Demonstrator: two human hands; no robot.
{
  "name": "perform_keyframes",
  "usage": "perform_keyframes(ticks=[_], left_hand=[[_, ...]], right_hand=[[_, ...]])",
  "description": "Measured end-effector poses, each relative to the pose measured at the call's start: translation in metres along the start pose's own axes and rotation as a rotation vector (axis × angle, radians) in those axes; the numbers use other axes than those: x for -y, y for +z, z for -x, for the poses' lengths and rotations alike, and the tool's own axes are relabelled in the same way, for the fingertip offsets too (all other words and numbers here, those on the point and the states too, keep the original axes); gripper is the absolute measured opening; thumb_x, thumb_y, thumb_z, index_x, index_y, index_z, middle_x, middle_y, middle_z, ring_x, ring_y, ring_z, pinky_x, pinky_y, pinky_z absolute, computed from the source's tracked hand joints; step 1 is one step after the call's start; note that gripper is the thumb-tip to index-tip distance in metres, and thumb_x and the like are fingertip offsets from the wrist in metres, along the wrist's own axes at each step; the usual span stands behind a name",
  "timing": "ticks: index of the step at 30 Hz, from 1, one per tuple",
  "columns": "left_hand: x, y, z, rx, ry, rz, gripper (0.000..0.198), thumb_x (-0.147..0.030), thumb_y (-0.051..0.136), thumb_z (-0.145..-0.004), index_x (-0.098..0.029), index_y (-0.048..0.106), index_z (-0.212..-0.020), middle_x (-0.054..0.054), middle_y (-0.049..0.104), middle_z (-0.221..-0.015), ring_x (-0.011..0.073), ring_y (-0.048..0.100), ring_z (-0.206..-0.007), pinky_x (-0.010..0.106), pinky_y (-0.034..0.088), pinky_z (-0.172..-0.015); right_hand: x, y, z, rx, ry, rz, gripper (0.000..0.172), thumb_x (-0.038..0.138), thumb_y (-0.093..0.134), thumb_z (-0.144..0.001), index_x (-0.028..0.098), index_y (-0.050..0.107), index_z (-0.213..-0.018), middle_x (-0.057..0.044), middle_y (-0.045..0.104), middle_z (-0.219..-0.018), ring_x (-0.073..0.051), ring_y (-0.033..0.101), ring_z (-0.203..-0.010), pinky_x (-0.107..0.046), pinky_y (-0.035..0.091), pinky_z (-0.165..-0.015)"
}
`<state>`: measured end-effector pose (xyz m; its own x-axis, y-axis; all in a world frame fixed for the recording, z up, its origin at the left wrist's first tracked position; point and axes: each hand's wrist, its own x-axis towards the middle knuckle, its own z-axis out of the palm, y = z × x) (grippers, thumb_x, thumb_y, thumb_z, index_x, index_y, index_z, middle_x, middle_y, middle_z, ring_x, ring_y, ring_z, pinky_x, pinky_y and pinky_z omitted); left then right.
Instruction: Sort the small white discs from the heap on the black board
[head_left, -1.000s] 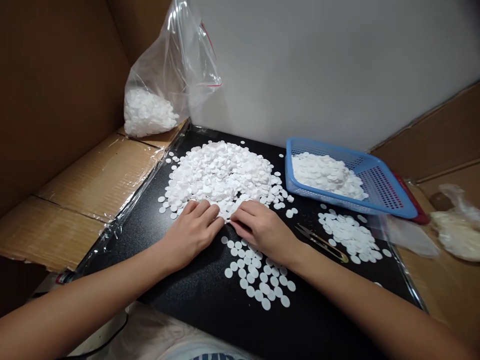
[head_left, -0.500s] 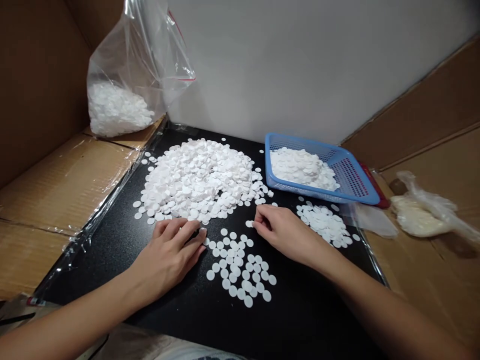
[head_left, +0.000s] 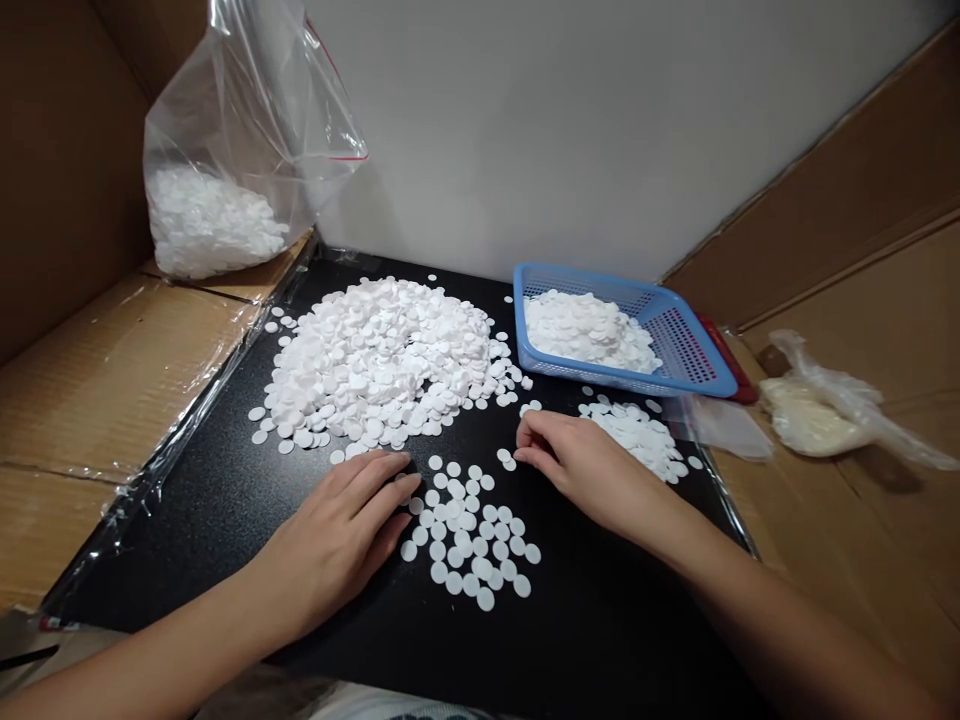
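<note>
White discs lie in a thin single layer on a black mat, near its front edge and between the person's two hands. At the far left, a clear plastic bag with a red line along its top stands on a cardboard flap; its bottom holds more discs of the same kind. To the right of it, at the back of the mat, sits a large heap of discs with strays scattered round its edge.

In front of the heap the left hand lies palm down on the mat, fingers stretched out and relaxed, gripping nothing. Its fingertips touch the left edge of the white discs. The right hand rests on the other side of that layer, knuckles up and fingers curled inward, the fingertips drawn together at a single disc at the layer's far right corner. Whether they pinch it or only touch it cannot be told.

Just beyond the right hand lies a small pile of discs. Further back, a blue plastic basket with a perforated floor holds another mound at its left end, and a red edge shows under its right side. A piece of clear film lies at the mat's right edge. At the far right, a crumpled clear bag with something off-white inside rests on the cardboard.
</note>
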<state>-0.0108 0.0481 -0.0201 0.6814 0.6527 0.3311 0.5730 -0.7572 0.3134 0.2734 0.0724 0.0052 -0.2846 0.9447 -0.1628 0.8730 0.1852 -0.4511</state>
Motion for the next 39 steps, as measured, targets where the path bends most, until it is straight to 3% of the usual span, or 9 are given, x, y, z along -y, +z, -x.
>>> perform_keyframes(ticks=[3,7,14,19,25,30,33,36,39], left_hand=[[-0.003,0.003,-0.006,0.052,0.042,0.035,0.028,-0.024,0.048,-0.099,-0.015,0.055,-0.124,0.015,0.061,-0.13,0.0271,0.058,-0.121,0.045,0.053,-0.098],[-0.006,0.008,-0.01,0.098,0.091,0.016,0.027,-0.023,0.05,-0.097,-0.013,0.055,-0.122,0.016,0.062,-0.13,0.0286,0.057,-0.124,0.047,0.053,-0.101],[-0.009,0.008,-0.007,0.118,0.103,0.046,0.029,-0.025,0.054,-0.095,-0.014,0.055,-0.122,0.015,0.064,-0.126,0.0288,0.056,-0.126,0.046,0.053,-0.103],[-0.01,0.004,-0.01,0.119,0.04,0.137,0.028,-0.024,0.053,-0.095,-0.016,0.054,-0.122,0.014,0.064,-0.123,0.027,0.057,-0.126,0.044,0.053,-0.103],[-0.008,0.007,-0.021,0.241,0.136,0.161,0.061,-0.043,0.059,-0.093,-0.016,0.04,-0.144,0.016,0.047,-0.149,0.0284,0.038,-0.142,0.05,0.038,-0.115],[-0.008,0.009,-0.022,0.36,0.203,0.146,0.071,-0.05,0.054,-0.094,-0.015,0.031,-0.151,0.015,0.035,-0.156,0.0256,0.029,-0.146,0.045,0.028,-0.12],[-0.008,0.0,-0.021,0.421,0.239,0.19,0.072,-0.047,0.054,-0.095,-0.018,0.024,-0.154,0.013,0.032,-0.157,0.0245,0.03,-0.146,0.044,0.028,-0.12],[-0.005,-0.014,-0.018,0.424,0.191,0.267,0.065,-0.036,0.051,-0.099,-0.025,0.021,-0.155,0.008,0.033,-0.157,0.0229,0.031,-0.145,0.044,0.033,-0.118],[0.003,-0.025,-0.009,0.346,0.053,0.288,0.057,-0.024,0.044,-0.101,-0.027,0.024,-0.155,0.007,0.033,-0.157,0.0226,0.032,-0.145,0.045,0.036,-0.116]], right_hand=[[0.0,0.006,-0.002,-0.086,-0.085,-0.005,0.009,0.019,0.058,-0.091,0.022,0.055,-0.082,-0.002,0.062,-0.084,-0.018,0.059,-0.075,-0.029,0.045,-0.063],[0.003,0.013,-0.004,-0.122,-0.157,0.026,0.013,0.017,0.059,-0.088,0.021,0.054,-0.076,-0.003,0.06,-0.078,-0.019,0.057,-0.075,-0.031,0.045,-0.064],[0.008,0.008,-0.011,0.0,-0.118,-0.023,0.016,0.011,0.058,-0.084,0.02,0.053,-0.072,-0.001,0.06,-0.076,-0.016,0.056,-0.07,-0.027,0.041,-0.059],[0.007,0.003,-0.012,0.038,-0.091,-0.043,0.011,0.022,0.062,-0.088,0.021,0.058,-0.078,-0.003,0.063,-0.083,-0.017,0.058,-0.074,-0.028,0.042,-0.061],[0.005,0.004,-0.011,0.057,-0.085,-0.079,0.014,0.022,0.063,-0.088,0.02,0.057,-0.076,-0.002,0.062,-0.08,-0.016,0.057,-0.07,-0.027,0.042,-0.059],[0.01,0.011,-0.013,-0.167,-0.228,-0.005,0.011,0.014,0.062,-0.089,0.019,0.059,-0.079,-0.005,0.064,-0.085,-0.021,0.058,-0.083,-0.035,0.046,-0.075],[0.007,0.014,-0.009,-0.15,-0.362,-0.038,0.011,0.012,0.058,-0.091,0.019,0.061,-0.083,-0.005,0.065,-0.087,-0.021,0.06,-0.085,-0.036,0.049,-0.078],[0.0,0.014,0.002,-0.238,-0.32,-0.135,0.017,0.012,0.047,-0.095,0.02,0.063,-0.095,-0.006,0.067,-0.092,-0.02,0.063,-0.089,-0.035,0.053,-0.079],[-0.006,0.019,0.015,-0.342,-0.221,-0.204,0.026,0.014,0.039,-0.098,0.021,0.061,-0.11,-0.008,0.068,-0.103,-0.021,0.066,-0.097,-0.037,0.056,-0.084]])
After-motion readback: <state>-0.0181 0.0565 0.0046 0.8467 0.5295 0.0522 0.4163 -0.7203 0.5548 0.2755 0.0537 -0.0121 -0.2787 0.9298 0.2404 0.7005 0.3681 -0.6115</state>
